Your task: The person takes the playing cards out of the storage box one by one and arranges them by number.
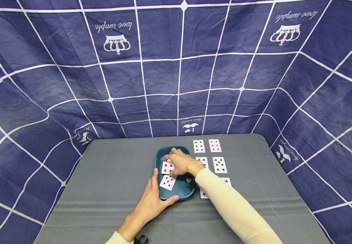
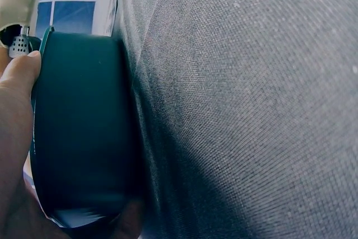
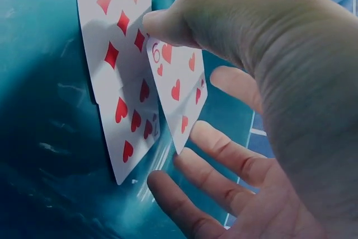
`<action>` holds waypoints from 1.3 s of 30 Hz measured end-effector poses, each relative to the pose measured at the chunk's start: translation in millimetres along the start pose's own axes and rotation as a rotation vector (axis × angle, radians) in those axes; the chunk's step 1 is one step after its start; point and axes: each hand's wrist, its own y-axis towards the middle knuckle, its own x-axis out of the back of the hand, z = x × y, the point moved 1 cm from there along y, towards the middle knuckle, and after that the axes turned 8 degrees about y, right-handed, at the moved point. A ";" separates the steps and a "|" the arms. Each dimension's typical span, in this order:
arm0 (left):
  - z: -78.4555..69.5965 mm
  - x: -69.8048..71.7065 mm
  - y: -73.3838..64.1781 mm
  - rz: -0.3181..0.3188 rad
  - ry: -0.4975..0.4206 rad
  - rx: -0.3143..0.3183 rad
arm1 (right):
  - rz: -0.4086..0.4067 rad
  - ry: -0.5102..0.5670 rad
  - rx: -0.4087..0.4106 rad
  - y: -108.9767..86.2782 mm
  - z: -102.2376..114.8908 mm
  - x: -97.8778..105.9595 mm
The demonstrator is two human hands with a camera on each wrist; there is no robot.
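A teal tray [image 1: 180,194] sits on the grey table. My left hand [image 1: 151,200] grips its near left corner, thumb on the near rim and fingers along the outer left wall; the left wrist view shows the tray's side [image 2: 84,110] from close up. Over the inside of the tray, my right hand [image 1: 182,162] pinches a six of hearts [image 3: 176,90] between thumb and fingertips, the card tilted up. Beside it on the tray's floor lie a diamonds card [image 3: 112,26] and another hearts card [image 3: 127,149], the diamonds card overlapping the hearts one.
Right of the tray, playing cards lie face up in two columns, among them a black-suit card [image 1: 198,146], a diamonds card [image 1: 215,145] and a spades card [image 1: 219,165]. My right forearm covers some of the nearer ones. Blue checked cloth [image 1: 163,78] walls the table behind and at both sides.
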 end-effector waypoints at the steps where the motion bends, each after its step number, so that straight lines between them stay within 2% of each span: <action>1: 0.2 -0.3 0.5 0.005 -0.004 0.005 | -0.001 0.007 0.005 -1.2 0.1 1.1; 8: 1.0 -1.0 1.7 0.008 -0.009 -0.002 | -0.019 0.036 0.056 -7.4 0.2 6.5; 14: 1.5 -2.4 0.9 0.018 -0.007 0.017 | -0.032 0.053 0.088 -11.2 -1.2 10.1; 24: 0.6 -1.3 -0.3 0.004 -0.003 0.002 | -0.046 0.132 0.132 -14.9 -5.9 12.3; 34: -1.1 -1.0 -0.4 -0.021 -0.002 -0.021 | -0.079 0.170 0.168 -19.7 -8.0 23.0; 39: -2.4 0.4 -1.7 -0.013 -0.003 -0.012 | -0.085 0.174 0.182 -23.2 -10.1 29.0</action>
